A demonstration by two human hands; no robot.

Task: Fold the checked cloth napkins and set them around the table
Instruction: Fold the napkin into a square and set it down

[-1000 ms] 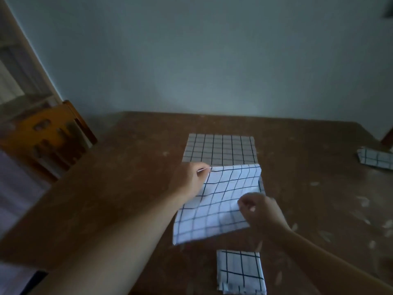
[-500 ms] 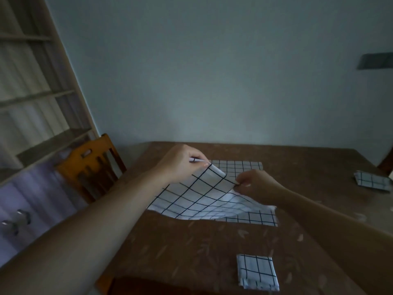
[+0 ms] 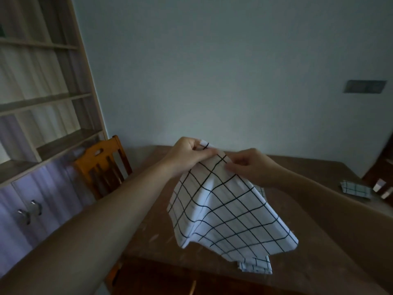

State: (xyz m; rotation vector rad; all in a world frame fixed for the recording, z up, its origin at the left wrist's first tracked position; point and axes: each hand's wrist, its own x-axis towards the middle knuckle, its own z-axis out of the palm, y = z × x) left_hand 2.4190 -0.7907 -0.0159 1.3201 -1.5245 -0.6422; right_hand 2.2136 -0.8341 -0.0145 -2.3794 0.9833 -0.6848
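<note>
A dim room with a pale wall; a brown wooden table (image 3: 297,182) fills the lower middle, with 1 orange wooden chair (image 3: 102,165) at its left side and a tall shelf unit (image 3: 42,99) behind that; a dark wall plate (image 3: 364,86) sits high on the right. I count 3 checked napkins for certain: 1 unfolded napkin (image 3: 223,211) held up in the air, 1 folded napkin (image 3: 255,266) lying near the table's near edge and partly hidden under the hanging cloth, and 1 far napkin (image 3: 355,189) folded at the right edge, just beside 2 small pale objects (image 3: 382,188) too blurred to name; a sliver of checked cloth peeks out behind the held one, and I cannot tell whether it is a 4th. The left hand (image 3: 187,154) pinches the top corner of the held cloth between thumb and fingers; the right hand (image 3: 248,165) grips the same upper edge just beside it, fingers curled onto the fabric; the 2 hands are close together. Half a second ago the cloth was only partly raised, its lower part trailing on the table; now it hangs clear of the wood, draping down and toward me in a peaked shape. The table's left half is bare, and the hanging hem overlaps the folded napkin at the near edge.
</note>
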